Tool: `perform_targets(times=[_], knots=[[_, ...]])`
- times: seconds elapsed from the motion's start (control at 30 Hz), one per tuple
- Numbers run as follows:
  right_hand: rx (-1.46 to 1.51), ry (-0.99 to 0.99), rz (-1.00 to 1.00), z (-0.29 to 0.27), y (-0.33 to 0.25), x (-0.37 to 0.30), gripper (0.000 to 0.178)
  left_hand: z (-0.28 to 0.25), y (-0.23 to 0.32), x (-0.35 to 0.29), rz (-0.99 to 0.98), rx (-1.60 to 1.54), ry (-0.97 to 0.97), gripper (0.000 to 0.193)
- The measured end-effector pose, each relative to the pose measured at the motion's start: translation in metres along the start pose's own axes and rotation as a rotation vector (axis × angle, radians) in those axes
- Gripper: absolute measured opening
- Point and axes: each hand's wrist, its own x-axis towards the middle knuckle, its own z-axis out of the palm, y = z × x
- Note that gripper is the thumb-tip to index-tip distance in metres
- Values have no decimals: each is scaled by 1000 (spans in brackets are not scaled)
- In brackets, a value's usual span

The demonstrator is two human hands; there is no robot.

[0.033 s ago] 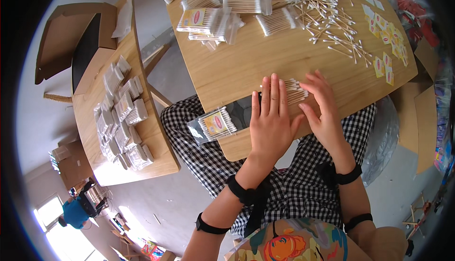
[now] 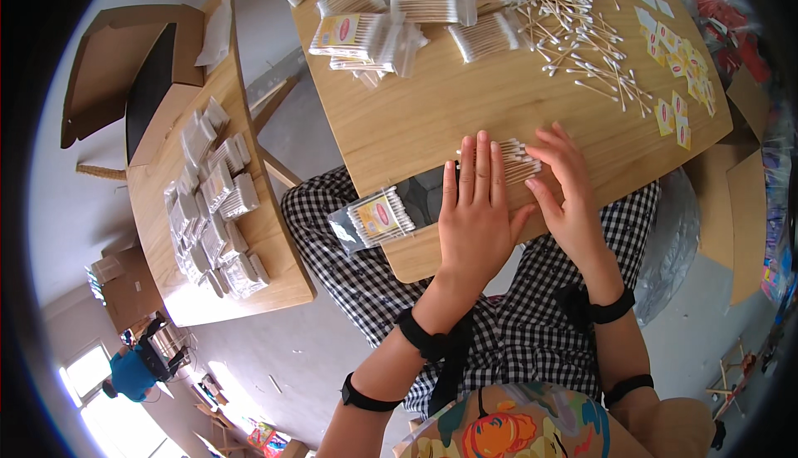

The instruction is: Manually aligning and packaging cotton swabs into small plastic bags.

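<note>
"Since the hands fill the middle of the scene, what lies beneath them?"

"A row of cotton swabs (image 2: 519, 159), thin sticks with white tips, flat on the near side of a wooden table (image 2: 416, 117). The left hand (image 2: 476, 221) is laid palm down over the row's left part, hiding it."

"And the fingers?"

"Those on the left are straight and nearly side by side, thumb spread out. The right hand (image 2: 571, 188) is curved, thumb and forefinger apart, at the white tips on the row's right end. Whether they touch, I cannot tell."

"How would the swabs handle?"

"Very light, I'd judge: stiff but easily snapped sticks, soft tips, and prone to roll and fan out. The sticks' middles look the best hold, squeezed evenly from both sides, with the tips only nudged level."

"What surrounds them?"

"Just left, a swab bundle with a yellow label (image 2: 378, 217) rests on a dark pad (image 2: 422, 196) at the table's edge. Farther back are bagged packs (image 2: 353, 34), a heap of loose swabs (image 2: 578, 38) and, rightward, scattered yellow cards (image 2: 682, 59). Well to the left, a second table (image 2: 287, 288) bears more packs (image 2: 218, 188), near an open cardboard box (image 2: 187, 55)."
</note>
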Motion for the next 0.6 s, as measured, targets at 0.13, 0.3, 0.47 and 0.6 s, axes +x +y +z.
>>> perform_targets(times=[0.13, 0.3, 0.47, 0.6], knots=[[-9, 8, 14, -2, -2, 0, 32, -1, 3, -3, 27, 62, -40, 94], [-61, 22, -15, -4, 0, -2, 22, -2, 9, -12, 14, 68, -54, 100], [-68, 59, -10, -8, 0, -3, 19, 1, 13, -12, -10, 68, -34, 104], [-60, 73, 4, -11, 0, 4, 19, 3, 9, 5, -41, 121, -51, 108]])
